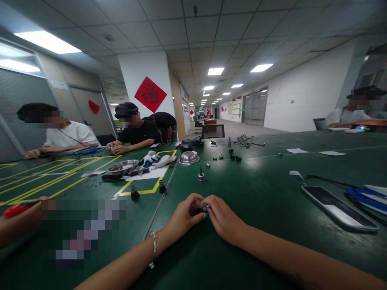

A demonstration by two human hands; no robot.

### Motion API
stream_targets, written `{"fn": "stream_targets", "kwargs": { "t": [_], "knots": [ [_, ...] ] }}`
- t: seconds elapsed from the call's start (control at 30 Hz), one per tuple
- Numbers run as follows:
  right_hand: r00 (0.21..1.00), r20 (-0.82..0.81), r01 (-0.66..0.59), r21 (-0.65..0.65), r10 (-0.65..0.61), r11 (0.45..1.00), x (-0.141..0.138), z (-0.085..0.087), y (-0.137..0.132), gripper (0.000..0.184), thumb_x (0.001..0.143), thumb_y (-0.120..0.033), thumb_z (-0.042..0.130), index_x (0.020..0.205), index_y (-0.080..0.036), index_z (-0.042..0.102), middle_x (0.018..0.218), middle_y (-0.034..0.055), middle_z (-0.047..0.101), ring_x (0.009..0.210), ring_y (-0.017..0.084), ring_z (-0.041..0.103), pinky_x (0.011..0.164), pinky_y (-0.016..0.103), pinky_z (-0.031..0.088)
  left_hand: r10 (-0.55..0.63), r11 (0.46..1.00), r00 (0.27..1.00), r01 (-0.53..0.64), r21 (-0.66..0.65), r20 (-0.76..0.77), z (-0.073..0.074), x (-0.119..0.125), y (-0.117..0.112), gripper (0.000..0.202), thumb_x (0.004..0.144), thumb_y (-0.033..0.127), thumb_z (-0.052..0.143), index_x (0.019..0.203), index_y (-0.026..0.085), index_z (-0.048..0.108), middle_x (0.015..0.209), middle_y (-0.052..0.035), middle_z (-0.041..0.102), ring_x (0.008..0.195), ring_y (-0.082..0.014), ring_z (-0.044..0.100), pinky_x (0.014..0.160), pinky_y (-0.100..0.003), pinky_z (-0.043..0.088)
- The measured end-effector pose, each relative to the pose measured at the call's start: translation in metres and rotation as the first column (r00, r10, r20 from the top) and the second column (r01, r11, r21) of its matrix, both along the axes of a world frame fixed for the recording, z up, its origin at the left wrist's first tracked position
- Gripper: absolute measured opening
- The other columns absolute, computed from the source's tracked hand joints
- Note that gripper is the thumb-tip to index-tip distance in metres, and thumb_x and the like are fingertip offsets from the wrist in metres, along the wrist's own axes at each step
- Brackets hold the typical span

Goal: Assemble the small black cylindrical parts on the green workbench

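Note:
My left hand [185,213] and my right hand [222,217] meet on the green table [260,193] just in front of me. Both are closed around a small dark part [201,209] with a bluish tip, pinched between the fingertips of the two hands. A silver bracelet [154,249] sits on my left wrist. Much of the part is hidden by my fingers. Beyond my hands stands a small upright metal piece [201,175], and two small black parts [134,193] [162,187] stand to the left of it.
A phone [338,206] and blue-handled tools [370,196] lie at the right. Metal bowls [123,166] [188,157], gloves [154,160] and small black parts [234,155] lie farther back. Other people sit at the left and far right. Another person's arm holds a red tool [16,209] at the left.

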State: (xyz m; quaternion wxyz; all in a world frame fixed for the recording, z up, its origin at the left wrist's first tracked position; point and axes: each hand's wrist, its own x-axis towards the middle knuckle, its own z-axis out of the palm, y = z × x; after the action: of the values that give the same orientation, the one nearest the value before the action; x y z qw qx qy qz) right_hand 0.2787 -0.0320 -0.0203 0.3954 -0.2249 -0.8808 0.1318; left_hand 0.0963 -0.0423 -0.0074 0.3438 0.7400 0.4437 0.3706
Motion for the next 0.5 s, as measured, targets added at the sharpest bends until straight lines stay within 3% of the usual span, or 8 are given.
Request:
{"fn": "stream_targets", "kwargs": {
  "t": [0.13, 0.33, 0.5],
  "knots": [
    [0.999, 0.032, -0.035, 0.02, 0.035, 0.999, 0.0005, 0.0034, -0.0025, 0.034, 0.083, 0.001, 0.043, 0.111, -0.019, 0.046, 0.101, 0.0079, 0.055, 0.093, 0.021, 0.052, 0.083, 0.037, 0.046, -0.036, 0.999, 0.999, 0.036, 0.007, 0.015, -0.0028, -0.0006, 0.0013, 0.03, 0.075, 0.015, 0.064, 0.101, 0.02, 0.052, 0.099, -0.0022, 0.063, 0.093, -0.0184, 0.064, 0.083, -0.033, 0.052],
    [0.999, 0.041, -0.011, 0.047, 0.009, 0.999, -0.0004, 0.0004, -0.0017, 0.032, 0.084, -0.001, 0.043, 0.11, -0.018, 0.046, 0.101, 0.0082, 0.056, 0.093, 0.021, 0.054, 0.084, 0.037, 0.047, -0.027, 0.999, 1.0, 0.027, 0.03, -0.005, -0.0069, -0.0017, 0.0026, 0.036, 0.075, 0.012, 0.063, 0.107, 0.021, 0.048, 0.098, -0.0019, 0.063, 0.094, -0.018, 0.063, 0.086, -0.035, 0.052],
    [0.999, 0.047, 0.011, 0.024, -0.012, 1.0, -0.0014, -0.0028, 0.0, 0.029, 0.085, -0.004, 0.048, 0.109, -0.02, 0.046, 0.101, 0.0072, 0.059, 0.095, 0.021, 0.057, 0.084, 0.038, 0.049, -0.073, 0.995, 0.995, 0.078, 0.066, -0.07, -0.0043, -0.0013, 0.0013, 0.035, 0.074, 0.01, 0.062, 0.105, 0.021, 0.05, 0.098, -0.0013, 0.063, 0.09, -0.0168, 0.062, 0.08, -0.03, 0.051]
  ]
}}
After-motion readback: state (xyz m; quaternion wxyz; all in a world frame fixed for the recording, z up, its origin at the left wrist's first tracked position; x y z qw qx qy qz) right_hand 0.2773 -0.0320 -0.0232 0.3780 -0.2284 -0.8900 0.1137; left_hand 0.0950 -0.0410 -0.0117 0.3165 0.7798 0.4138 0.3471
